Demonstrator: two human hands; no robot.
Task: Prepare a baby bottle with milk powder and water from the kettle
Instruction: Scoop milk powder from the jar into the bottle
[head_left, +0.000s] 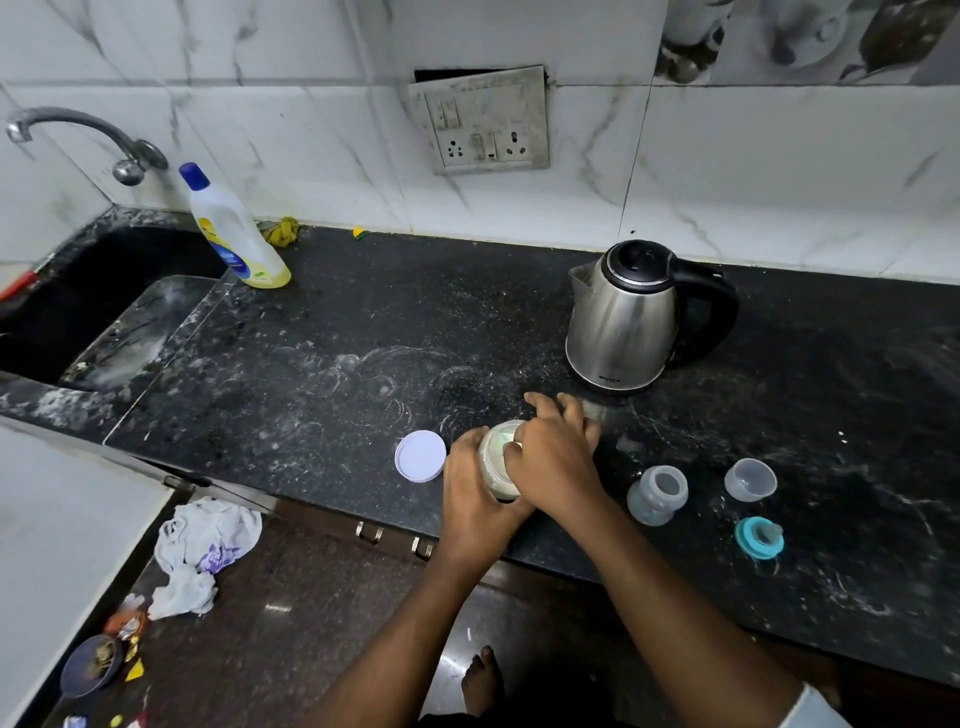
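**At the front edge of the bench (311, 338): getting milk powder out of the powder jar (496, 460)**

The left hand (475, 483) is wrapped round the jar's side, fingers curled on it, keeping it put. The right hand (556, 462) sits over the open mouth, thumb and 1 finger down at the rim, the other fingers (540, 402) sticking out loosely past it. I can't tell if it's pinching a scoop, since the mouth is mostly covered.

The lid (420, 455) lies just left of the jar. The baby bottle (657, 493) stands open near on the right, with its cap (750, 479) and teal teat ring (759, 538) beyond, and the kettle (623, 322) behind.

My 2 cents: hold the jar steady, level each scoop, and pull the bottle right beside the jar first so no powder spills crossing the gap.
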